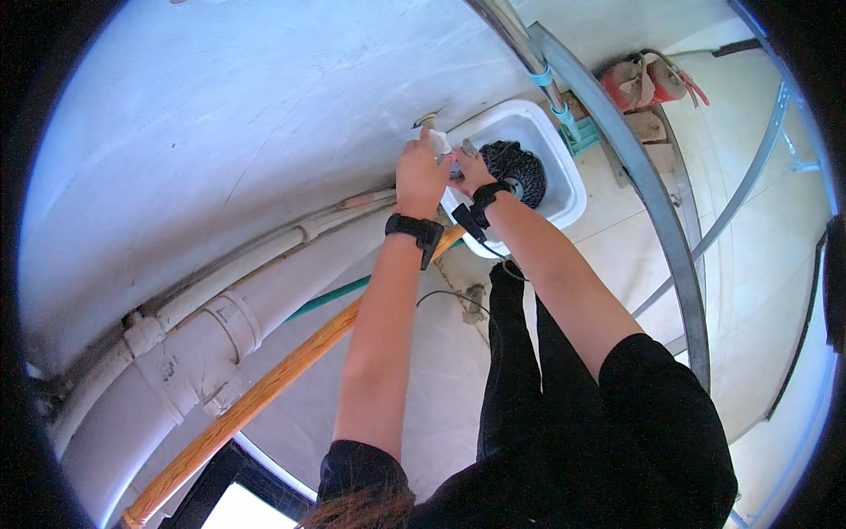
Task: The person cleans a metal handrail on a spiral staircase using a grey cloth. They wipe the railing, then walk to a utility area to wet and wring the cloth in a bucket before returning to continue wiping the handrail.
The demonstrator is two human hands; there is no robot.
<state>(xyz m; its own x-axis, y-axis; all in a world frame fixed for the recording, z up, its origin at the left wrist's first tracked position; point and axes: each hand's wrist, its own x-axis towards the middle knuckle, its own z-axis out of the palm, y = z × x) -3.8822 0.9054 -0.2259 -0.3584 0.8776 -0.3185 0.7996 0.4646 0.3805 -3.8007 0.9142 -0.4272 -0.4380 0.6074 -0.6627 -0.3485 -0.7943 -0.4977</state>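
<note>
My left hand (pixel 421 170) is raised at the wall, its fingers around a small white fitting (pixel 438 142) just below a wall tap (pixel 428 121). Close beside it, my right hand (pixel 472 170) has its fingertips near a small grey piece (pixel 469 148); whether it grips that piece is unclear. Both hands are over the left edge of a white basin (pixel 574 192). Inside the basin lies a dark, stringy mop head (pixel 512 165) with a round pale hub (pixel 513 190). Black bands are on both wrists, with a thin cable hanging from the right one.
Pale pipes (pixel 218 324) run along the wall at left. A wood-patterned pole (pixel 291 367) slants below my left arm, and a green hose (pixel 330 297) passes behind it. Right of the basin are a curved metal frame (pixel 651 178), a metal-handled mop with a green head (pixel 581 135) and red cylinders (pixel 638 82).
</note>
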